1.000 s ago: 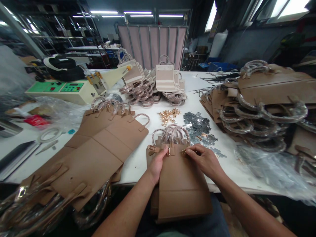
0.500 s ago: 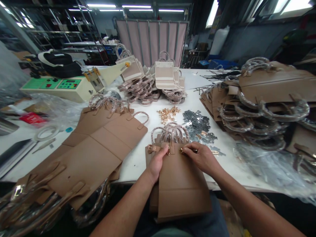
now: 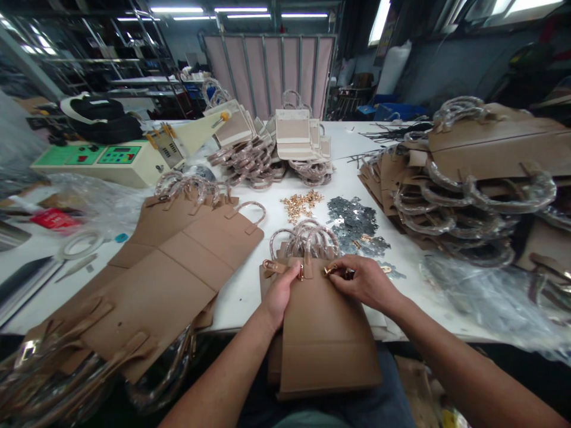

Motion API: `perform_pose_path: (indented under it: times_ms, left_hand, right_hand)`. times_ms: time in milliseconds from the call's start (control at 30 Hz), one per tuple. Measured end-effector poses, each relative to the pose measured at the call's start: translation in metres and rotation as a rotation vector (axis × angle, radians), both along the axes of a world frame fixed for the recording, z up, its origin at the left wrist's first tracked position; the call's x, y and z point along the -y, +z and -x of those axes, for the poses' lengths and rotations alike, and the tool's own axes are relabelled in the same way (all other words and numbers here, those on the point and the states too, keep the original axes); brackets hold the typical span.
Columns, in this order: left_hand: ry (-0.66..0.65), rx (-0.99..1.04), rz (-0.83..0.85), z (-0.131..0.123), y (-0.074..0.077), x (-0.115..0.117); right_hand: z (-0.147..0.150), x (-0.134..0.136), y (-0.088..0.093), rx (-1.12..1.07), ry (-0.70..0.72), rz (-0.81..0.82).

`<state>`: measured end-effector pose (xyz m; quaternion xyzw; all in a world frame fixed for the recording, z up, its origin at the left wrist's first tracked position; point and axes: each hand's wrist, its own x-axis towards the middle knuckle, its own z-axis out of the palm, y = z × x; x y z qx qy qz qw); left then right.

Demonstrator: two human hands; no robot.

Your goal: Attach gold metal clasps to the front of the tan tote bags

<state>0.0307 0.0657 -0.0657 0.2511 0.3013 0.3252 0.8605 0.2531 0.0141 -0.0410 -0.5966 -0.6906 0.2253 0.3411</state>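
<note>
A: Where are the hands?

B: At the top of the brown bag [image 3: 330,339], one on either side of its tab [image 3: 308,267]. The left hand [image 3: 279,294] grips the bag's upper left, thumb on the front, the other fingers going out of sight behind.

A: And the right hand [image 3: 368,282]?

B: Thumb and forefinger pinch a gold clasp [image 3: 329,270] at the bag's upper right. Whether it is fastened there, I can't tell.

A: Is there another?

B: Yes, a second clasp [image 3: 301,272] sits on the bag's front, right by the left thumb.

A: So the bag lies between the hands?

B: Its top does. The rest reaches down below them, past the edge of the table [image 3: 241,306], over the lap [image 3: 392,386]. A strap [image 3: 273,267] juts out at the bag's upper left.

A: What's just beyond the bag?

B: Wrapped handles [image 3: 307,238] at its top edge, then loose gold parts [image 3: 301,207]. Beyond it and slightly right, grey plates [image 3: 352,220].

A: Farther out?

B: Left of the bag, a flat stack [image 3: 178,267] of brown pieces; right of it, plastic [image 3: 473,291] and a taller pile [image 3: 495,148]. Far beyond it, beige bags [image 3: 292,128]; far beyond and left, a machine [image 3: 143,169].
</note>
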Motion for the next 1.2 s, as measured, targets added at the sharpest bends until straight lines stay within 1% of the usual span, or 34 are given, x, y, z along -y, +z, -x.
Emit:
perform_pose_path:
  times_ms: [133, 300, 467, 567, 667, 800, 900, 1033, 1100, 1200]
  left_hand:
    - [0.006, -0.014, 0.056, -0.001, 0.003, 0.0]
    - [-0.008, -0.034, 0.125, -0.001, 0.008, 0.001]
    - [-0.011, -0.039, 0.138, -0.001, 0.005, 0.001]
    - [-0.001, -0.04, 0.118, -0.002, 0.004, 0.002]
    - [0.026, -0.045, 0.102, -0.002, 0.004, 0.002]
    - [0.033, -0.046, 0.099, -0.002, 0.003, 0.001]
    - [0.001, -0.029, 0.103, -0.002, 0.002, 0.001]
    - [-0.037, -0.008, 0.115, -0.001, 0.002, 0.002]
    - [-0.037, 0.012, 0.096, -0.001, 0.002, 0.003]
    - [-0.035, 0.047, 0.06, -0.001, 0.001, 0.003]
  right_hand:
    - [-0.003, 0.0, -0.002, 0.048, 0.05, -0.05]
    - [-0.004, 0.002, -0.008, 0.103, 0.057, -0.187]
    - [-0.003, 0.002, -0.016, 0.096, 0.077, -0.318]
    - [-0.001, 0.002, -0.02, 0.103, 0.076, -0.383]
    - [0.003, 0.005, -0.023, 0.159, 0.071, -0.418]
    - [0.008, 0.013, -0.026, 0.281, 0.024, -0.461]
    - [0.008, 0.017, -0.026, 0.302, 0.044, -0.455]
    - [0.005, 0.017, -0.023, 0.168, 0.047, -0.38]
    - [0.003, 0.015, -0.02, 0.03, 0.023, -0.3]
    - [0.002, 0.011, -0.017, -0.138, -0.03, -0.121]
